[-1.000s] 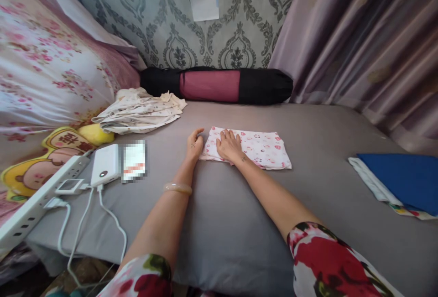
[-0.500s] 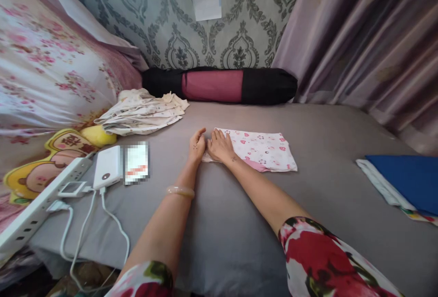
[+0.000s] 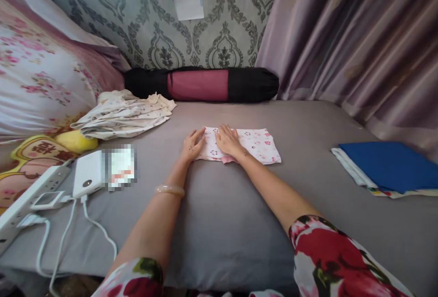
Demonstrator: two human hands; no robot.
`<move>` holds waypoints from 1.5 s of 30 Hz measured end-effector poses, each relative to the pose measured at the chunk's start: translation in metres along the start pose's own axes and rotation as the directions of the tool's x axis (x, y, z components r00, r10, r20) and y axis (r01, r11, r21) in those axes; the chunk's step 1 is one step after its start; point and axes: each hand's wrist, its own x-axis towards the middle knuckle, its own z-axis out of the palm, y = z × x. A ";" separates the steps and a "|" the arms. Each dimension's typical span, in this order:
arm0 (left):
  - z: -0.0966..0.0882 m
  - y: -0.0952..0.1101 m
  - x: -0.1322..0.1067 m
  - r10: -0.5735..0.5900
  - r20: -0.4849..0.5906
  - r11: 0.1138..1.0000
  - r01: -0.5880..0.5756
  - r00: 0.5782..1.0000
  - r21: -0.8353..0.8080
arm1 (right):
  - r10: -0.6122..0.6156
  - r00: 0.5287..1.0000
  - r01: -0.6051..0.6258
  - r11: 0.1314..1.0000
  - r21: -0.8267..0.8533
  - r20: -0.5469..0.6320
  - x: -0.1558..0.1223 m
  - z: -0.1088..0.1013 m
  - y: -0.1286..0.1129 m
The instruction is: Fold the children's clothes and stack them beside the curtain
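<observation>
A small folded white cloth with pink flowers point(image 3: 255, 144) lies flat on the grey bed sheet point(image 3: 222, 224). My left hand point(image 3: 192, 144) rests at the cloth's left edge, fingers stretched and lying on the fabric. My right hand point(image 3: 228, 141) lies palm down on the left part of the cloth, fingers spread flat. A pale bangle point(image 3: 169, 190) circles my left wrist. Both my sleeves are red and floral.
A black and maroon roll point(image 3: 201, 84) lies against the patterned wall. Crumpled cream clothes point(image 3: 123, 113) sit at back left. A white power bank point(image 3: 88, 180), power strip point(image 3: 27, 199) and cables lie at left. Folded blue and white cloths point(image 3: 390, 167) lie at right, below the curtain point(image 3: 359, 41).
My right hand slid to the cloth's left end, then back a little to the right. My left hand moved onto the cloth's left edge. The cloth looks narrower now.
</observation>
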 end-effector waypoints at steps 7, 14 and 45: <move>0.000 0.005 -0.005 -0.011 0.084 0.976 -0.007 0.996 0.218 | 0.020 0.998 -0.013 0.993 -0.116 0.058 -0.017 0.002 0.024; 0.000 -0.001 -0.003 0.002 0.111 0.963 -0.032 0.994 0.267 | 0.016 0.996 -0.014 1.000 -0.014 0.091 -0.015 -0.003 0.026; -0.001 0.012 -0.003 -0.045 0.161 0.936 -0.015 0.986 0.350 | 0.198 0.980 -0.195 0.971 -0.137 0.007 -0.061 -0.044 0.120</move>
